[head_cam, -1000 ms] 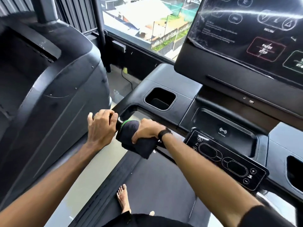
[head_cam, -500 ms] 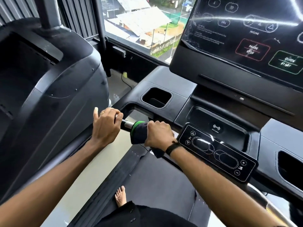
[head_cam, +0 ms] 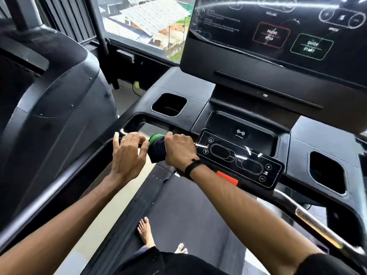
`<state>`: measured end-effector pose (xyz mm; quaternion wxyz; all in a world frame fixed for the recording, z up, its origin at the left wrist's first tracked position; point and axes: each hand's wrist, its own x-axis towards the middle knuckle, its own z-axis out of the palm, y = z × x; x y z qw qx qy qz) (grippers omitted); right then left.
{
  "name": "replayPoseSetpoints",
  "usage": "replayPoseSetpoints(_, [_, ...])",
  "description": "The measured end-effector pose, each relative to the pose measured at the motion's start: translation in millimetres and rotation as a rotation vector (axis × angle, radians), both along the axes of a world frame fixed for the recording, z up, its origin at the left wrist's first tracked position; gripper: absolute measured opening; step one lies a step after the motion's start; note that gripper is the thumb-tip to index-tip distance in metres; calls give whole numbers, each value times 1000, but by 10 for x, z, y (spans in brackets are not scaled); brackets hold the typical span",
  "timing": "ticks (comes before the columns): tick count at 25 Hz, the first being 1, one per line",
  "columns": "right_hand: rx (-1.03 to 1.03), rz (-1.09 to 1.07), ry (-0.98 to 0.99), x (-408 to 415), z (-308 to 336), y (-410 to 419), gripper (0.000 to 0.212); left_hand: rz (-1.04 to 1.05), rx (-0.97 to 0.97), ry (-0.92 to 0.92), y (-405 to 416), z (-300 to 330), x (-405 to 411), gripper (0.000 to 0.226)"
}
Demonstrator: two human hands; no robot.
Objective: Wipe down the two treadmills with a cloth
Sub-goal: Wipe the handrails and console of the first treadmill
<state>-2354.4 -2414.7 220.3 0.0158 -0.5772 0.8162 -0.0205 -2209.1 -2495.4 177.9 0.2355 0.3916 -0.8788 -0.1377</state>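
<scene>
Head view: the right hand (head_cam: 179, 150) holds a closed grip on the dark cloth (head_cam: 156, 148), wrapped around the treadmill handlebar (head_cam: 121, 133) just left of the control panel (head_cam: 238, 157). The left hand (head_cam: 127, 153), fingers loosely curled, rests on the bar immediately left of that grip. For full coverage, keep the cloth wrapped firmly while sliding along the bar.

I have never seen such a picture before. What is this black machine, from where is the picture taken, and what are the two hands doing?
The camera sits on the person's head and looks down at their own arms. The machine is a treadmill; its big screen is above and its control panel is near the hands. The right hand holds a dark cloth with a green edge, wrapped around the front handlebar. The left hand rests beside it on the same bar. A bare foot stands on the belt. A second machine is on the left.
</scene>
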Motion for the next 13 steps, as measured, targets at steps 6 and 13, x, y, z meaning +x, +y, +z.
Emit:
replayPoseSetpoints(6, [-36, -24, -10, 37, -58, 41, 34, -63, -30, -5, 68, 46, 49, 51])
replayPoseSetpoints(13, [-156, 46, 231, 298, -308, 377, 81, -177, 2, 141, -111, 140, -210, 43])
